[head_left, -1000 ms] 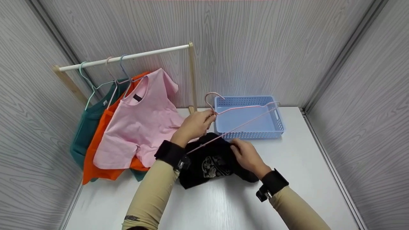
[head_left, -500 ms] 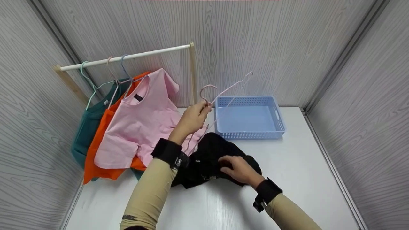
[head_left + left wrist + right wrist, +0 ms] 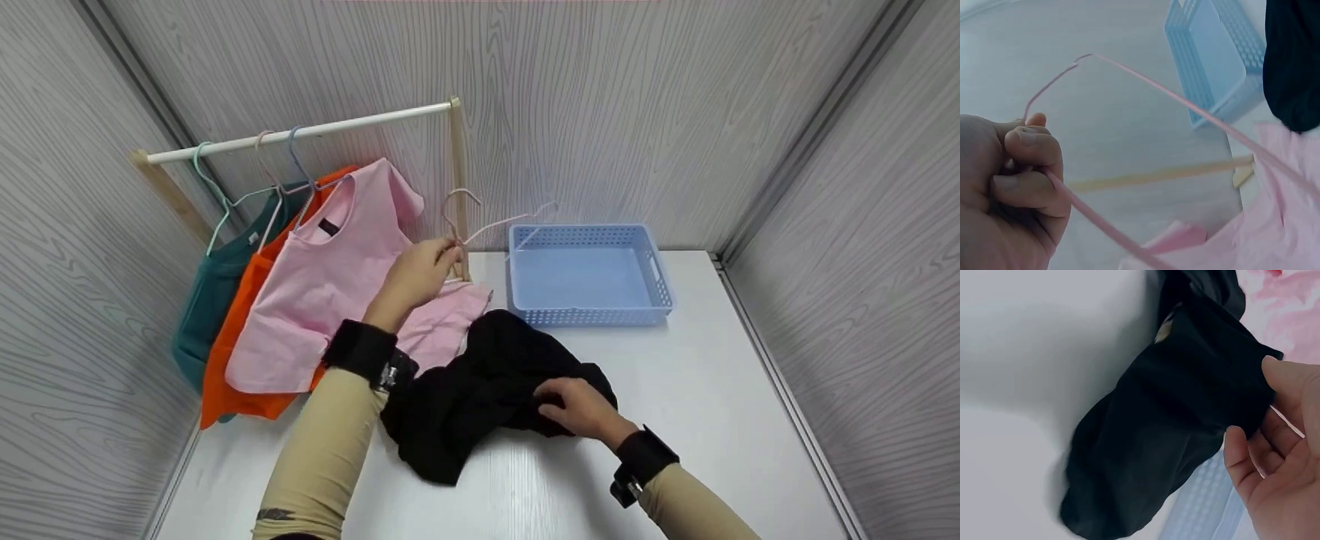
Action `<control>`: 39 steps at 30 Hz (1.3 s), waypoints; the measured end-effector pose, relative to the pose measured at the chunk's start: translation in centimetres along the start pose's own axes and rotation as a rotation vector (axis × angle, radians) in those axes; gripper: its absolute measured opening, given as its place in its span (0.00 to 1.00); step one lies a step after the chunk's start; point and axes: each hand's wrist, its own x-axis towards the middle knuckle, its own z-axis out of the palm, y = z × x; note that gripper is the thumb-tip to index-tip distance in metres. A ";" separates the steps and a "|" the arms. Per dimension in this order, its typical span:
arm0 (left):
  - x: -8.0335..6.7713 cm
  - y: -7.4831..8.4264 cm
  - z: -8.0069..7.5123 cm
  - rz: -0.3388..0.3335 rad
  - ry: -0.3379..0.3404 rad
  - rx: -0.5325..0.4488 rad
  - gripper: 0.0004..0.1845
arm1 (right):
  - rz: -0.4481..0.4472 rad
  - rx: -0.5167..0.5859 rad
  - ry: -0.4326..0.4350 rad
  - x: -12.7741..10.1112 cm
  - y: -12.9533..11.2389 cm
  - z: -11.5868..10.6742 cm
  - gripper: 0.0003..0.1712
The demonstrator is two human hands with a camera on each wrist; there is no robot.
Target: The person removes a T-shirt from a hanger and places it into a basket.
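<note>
My left hand grips a pink wire clothes hanger near the base of its hook. In the left wrist view the fingers curl round the hanger's wire. Rumpled on the table lies a black garment, its printed front mostly turned out of sight. Over its right part is my right hand, fingers loosely bent. The right wrist view has the thumb and fingers of this hand apart at the edge of the black cloth, not pinching it.
A rack with a white rail stands at the left, bearing a teal shirt, an orange shirt and a pink shirt on hangers. A blue perforated basket sits at the back right.
My left hand has moved left with the hanger, which has swung away from the black garment. The right hand has let go of the cloth and moved lower; the garment's print has turned from view.
</note>
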 end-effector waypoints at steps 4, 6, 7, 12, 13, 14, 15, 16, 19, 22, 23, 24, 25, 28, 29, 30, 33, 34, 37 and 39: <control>-1.0 -1.6 -2.5 -0.056 -0.012 0.020 0.16 | 0.046 0.039 0.030 -1.4 1.9 -0.7 0.11; -1.5 -2.4 -3.5 -0.079 -0.019 0.017 0.16 | 0.075 0.055 0.035 -1.9 2.7 -1.0 0.11; -1.7 -2.8 -3.8 -0.101 -0.029 0.002 0.17 | 0.090 0.066 0.032 -2.2 3.1 -1.1 0.11; -2.0 -4.3 -4.6 -0.298 -0.123 -0.198 0.17 | 0.156 0.096 0.017 -3.5 4.4 -2.0 0.12; -1.9 -4.4 -4.5 -0.339 -0.138 -0.255 0.16 | 0.165 0.101 0.015 -3.8 4.6 -2.1 0.12; -1.9 -4.5 -4.5 -0.369 -0.148 -0.304 0.15 | 0.172 0.103 0.014 -4.0 4.8 -2.2 0.12; -1.8 -4.5 -4.4 -0.392 -0.152 -0.345 0.15 | 0.176 0.103 0.015 -4.2 5.0 -2.2 0.12; -1.7 -4.5 -4.3 -0.406 -0.154 -0.371 0.14 | 0.178 0.104 0.016 -4.4 5.1 -2.2 0.12; -1.5 -4.2 -4.2 -0.435 -0.174 -0.400 0.13 | 0.177 0.095 0.027 -5.1 5.5 -2.3 0.12; -1.5 -3.9 -4.4 -0.460 -0.218 -0.344 0.13 | 0.170 0.092 0.039 -5.6 5.9 -2.4 0.11; -1.5 -3.8 -4.5 -0.472 -0.236 -0.329 0.13 | 0.171 0.090 0.041 -5.8 6.0 -2.5 0.11; -1.6 -3.7 -4.6 -0.479 -0.252 -0.316 0.13 | 0.174 0.091 0.041 -5.9 6.2 -2.6 0.11; -1.6 -3.8 -4.7 -0.485 -0.263 -0.308 0.13 | 0.176 0.091 0.040 -6.0 6.2 -2.6 0.11; -1.6 -4.0 -4.9 -0.497 -0.256 -0.324 0.13 | 0.179 0.088 0.039 -6.1 6.5 -2.5 0.10; -1.4 -4.0 -4.9 -0.496 -0.239 -0.340 0.13 | 0.176 0.087 0.042 -6.0 6.5 -2.5 0.10; -1.2 -4.0 -4.8 -0.492 -0.217 -0.361 0.14 | 0.171 0.087 0.045 -6.0 6.5 -2.4 0.10; -0.1 -3.9 -4.6 -0.475 -0.127 -0.420 0.14 | 0.163 0.097 0.045 -5.7 6.3 -2.1 0.11; 0.6 -3.7 -4.5 -0.468 -0.098 -0.442 0.15 | 0.164 0.099 0.045 -5.6 6.3 -2.2 0.11; 2.4 -3.1 -4.4 -0.452 -0.018 -0.497 0.15 | 0.177 0.105 0.040 -5.5 6.2 -2.3 0.11; 3.6 -2.4 -4.5 -0.449 0.028 -0.532 0.16 | 0.183 0.100 0.043 -5.5 6.2 -2.4 0.11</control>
